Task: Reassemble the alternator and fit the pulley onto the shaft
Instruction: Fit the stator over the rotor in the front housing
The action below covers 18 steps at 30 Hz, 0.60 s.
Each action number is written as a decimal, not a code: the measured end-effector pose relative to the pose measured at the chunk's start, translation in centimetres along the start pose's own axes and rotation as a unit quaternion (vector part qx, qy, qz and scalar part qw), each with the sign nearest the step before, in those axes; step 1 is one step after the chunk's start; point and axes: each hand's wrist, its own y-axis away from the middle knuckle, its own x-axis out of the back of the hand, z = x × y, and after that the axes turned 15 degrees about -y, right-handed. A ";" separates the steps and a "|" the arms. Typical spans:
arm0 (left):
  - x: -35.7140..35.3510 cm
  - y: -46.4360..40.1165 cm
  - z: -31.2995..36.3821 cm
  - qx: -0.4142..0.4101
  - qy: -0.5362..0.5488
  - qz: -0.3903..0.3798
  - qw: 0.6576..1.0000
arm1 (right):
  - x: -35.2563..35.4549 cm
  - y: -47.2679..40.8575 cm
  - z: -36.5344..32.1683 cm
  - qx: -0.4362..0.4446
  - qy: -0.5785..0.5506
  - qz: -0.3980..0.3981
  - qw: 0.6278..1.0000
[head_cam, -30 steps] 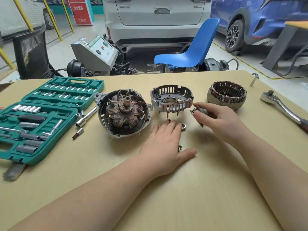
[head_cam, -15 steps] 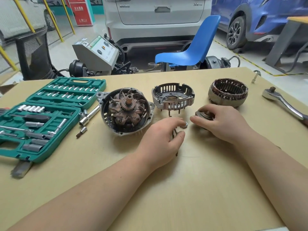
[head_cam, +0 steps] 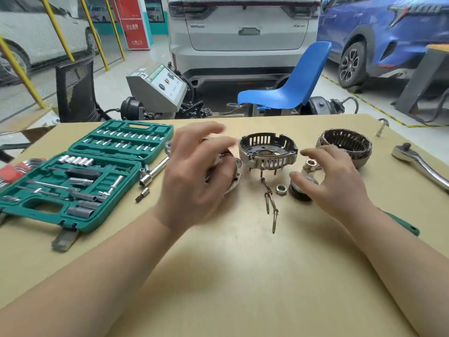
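On the tan table we see our left hand raised in front of the front housing with the rotor, hiding most of it; only a strip of its silver rim shows just right of the palm. The hand is blurred, its fingers spread and loosely bent, and we cannot tell whether it grips anything.

Our right hand hovers over the pulley, which stands on the table with its grooved side facing us. The fingers are relaxed and arched, the thumb tip lying at the pulley's top edge, the index finger reaching over a small socket just behind it. The hand closes on nothing.

Just left of the pulley lies the nut, and beside that the long through-bolts, loosely crossed, pointing toward us. Behind them the rear end cover rests between our two hands, with the stator farther right, partly behind our right fingers.

The open green socket set lies at the left, an extension bar beside it. A ratchet handle lies at the far right.
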 end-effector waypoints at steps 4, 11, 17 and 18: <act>0.6 2.7 -4.6 0.200 -0.011 0.005 0.980 | -0.8 -2.3 -1.4 -0.031 -0.037 -0.016 0.999; -0.8 4.4 -8.2 0.346 0.082 -0.094 0.930 | 2.0 -8.6 1.6 -0.156 0.085 0.080 0.981; -1.5 4.5 -8.6 0.356 0.085 -0.097 0.926 | 2.7 -11.2 6.4 -0.379 0.193 -0.084 0.901; -1.5 4.5 -8.5 0.360 0.086 -0.098 0.924 | 2.8 -11.3 6.9 -0.383 0.186 -0.085 0.901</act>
